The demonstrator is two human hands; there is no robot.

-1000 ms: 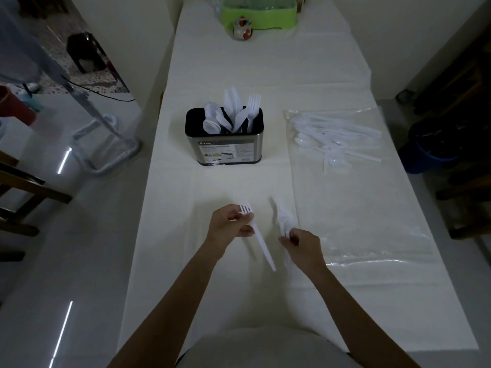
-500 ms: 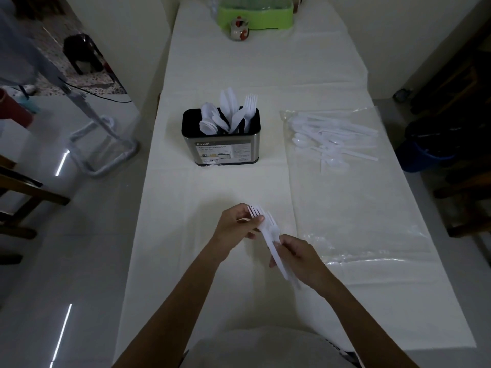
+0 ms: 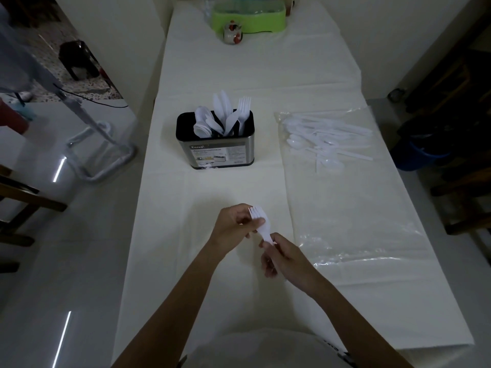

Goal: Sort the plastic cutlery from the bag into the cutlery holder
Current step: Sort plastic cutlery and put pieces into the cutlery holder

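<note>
Two white plastic forks (image 3: 261, 221) lie stacked together above the table's near middle. My left hand (image 3: 235, 225) pinches them at the tines and my right hand (image 3: 283, 257) grips their handles. The steel cutlery holder (image 3: 221, 150) with a black rim stands further back at the centre; white spoons, knives and forks stick up from it. To the right lies the clear plastic bag (image 3: 353, 208), flat on the table, with a heap of loose white cutlery (image 3: 325, 140) at its far end.
The table (image 3: 239, 70) is long and covered with a white cloth. A green plastic tray (image 3: 248, 15) and a small jar (image 3: 232, 33) stand at the far end. Wooden chairs stand off both sides, and a blue bucket (image 3: 419, 155) stands on the right.
My hands each held one fork apart a second ago. They came together, and the two forks are now stacked, held at both ends.
</note>
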